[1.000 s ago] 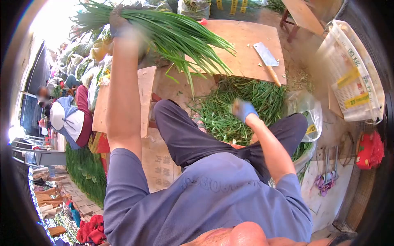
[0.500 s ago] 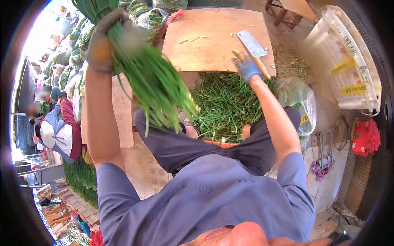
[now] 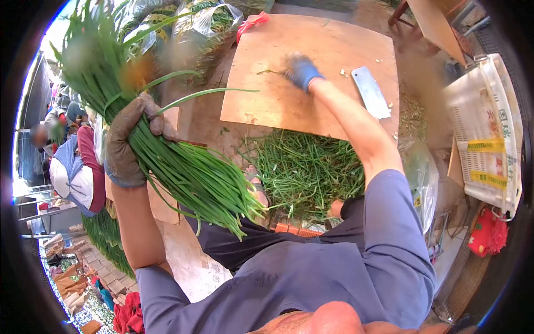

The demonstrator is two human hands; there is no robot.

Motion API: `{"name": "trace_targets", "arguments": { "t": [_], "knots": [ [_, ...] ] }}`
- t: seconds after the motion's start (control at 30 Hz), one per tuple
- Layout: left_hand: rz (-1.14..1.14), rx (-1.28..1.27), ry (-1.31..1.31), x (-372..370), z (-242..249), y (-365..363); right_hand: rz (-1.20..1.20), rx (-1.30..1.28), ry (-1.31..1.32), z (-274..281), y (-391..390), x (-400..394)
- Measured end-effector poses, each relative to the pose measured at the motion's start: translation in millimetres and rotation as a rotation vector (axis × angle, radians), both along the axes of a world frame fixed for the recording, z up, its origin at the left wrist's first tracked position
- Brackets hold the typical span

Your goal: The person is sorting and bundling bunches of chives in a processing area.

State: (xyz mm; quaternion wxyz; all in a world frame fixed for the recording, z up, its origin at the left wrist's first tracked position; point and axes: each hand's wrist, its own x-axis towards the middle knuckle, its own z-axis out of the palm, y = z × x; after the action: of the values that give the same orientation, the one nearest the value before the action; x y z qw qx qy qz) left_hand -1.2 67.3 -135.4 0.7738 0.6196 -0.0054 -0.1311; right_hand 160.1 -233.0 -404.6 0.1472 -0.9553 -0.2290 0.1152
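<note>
Holding one bunch [image 3: 192, 178] of long green leaves in the left hand [image 3: 130, 139], left of centre in the frame, with gloved fingers clamped round the middle of it. Slanting from the upper left of the frame down toward the centre, with pale ends lowest and at least two loose leaves straying to the right. Reaching with the right hand [image 3: 303, 72], in one blue glove, over one wooden surface [image 3: 334, 44] at upper centre; too blurred there to tell fingers apart from fingers together. Just beside it, at left, one thin strand [image 3: 268, 71]. Farther right on the same wood, one cleaver [image 3: 370, 92], showing only the blade, and several pale scraps [image 3: 343, 72]. At the upper left corner, one red tie [image 3: 253, 23]. At centre, by two feet [image 3: 256, 183], one pile [image 3: 311, 167] of trimmings, with one orange crate [image 3: 295, 230] partly in sight below. At right, one clear bag [image 3: 420, 172], one white basket [image 3: 484, 128] with two yellow strips, and one red cushion [image 3: 486, 231]. At far left, at least one person [image 3: 72, 170].
</note>
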Motion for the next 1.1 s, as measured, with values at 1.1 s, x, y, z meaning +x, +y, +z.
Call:
{"name": "trace_targets", "arguments": {
  "t": [1.1],
  "knots": [
    [0.164,0.987,-0.286,112.2,-299.9,-73.8,-1.022,0.97,-0.093,-27.6,-31.2,-206.6]
  ]
}}
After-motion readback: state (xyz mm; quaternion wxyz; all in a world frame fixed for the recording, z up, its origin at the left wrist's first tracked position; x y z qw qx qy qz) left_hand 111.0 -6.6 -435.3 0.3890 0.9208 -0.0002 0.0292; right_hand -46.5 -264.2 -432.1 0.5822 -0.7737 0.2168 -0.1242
